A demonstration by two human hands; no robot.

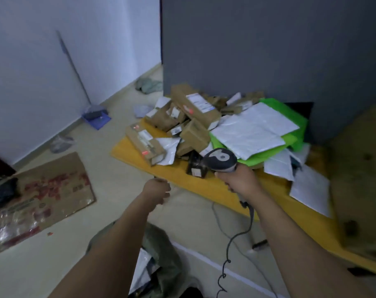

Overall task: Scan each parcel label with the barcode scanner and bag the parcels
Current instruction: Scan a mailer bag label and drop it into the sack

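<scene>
Right hand grips scanner; left hand curled, looks empty. Aim squarely at black parcel label, table front edge.

The left forearm and right forearm are bare, like the left hand and right hand.

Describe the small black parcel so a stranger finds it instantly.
Start at the yellow table heaped with brown cardboard parcels. At the heap's near edge, left of the grey barcode scanner in the right hand, sits the small black parcel. It alone is black, with a white label.
</scene>
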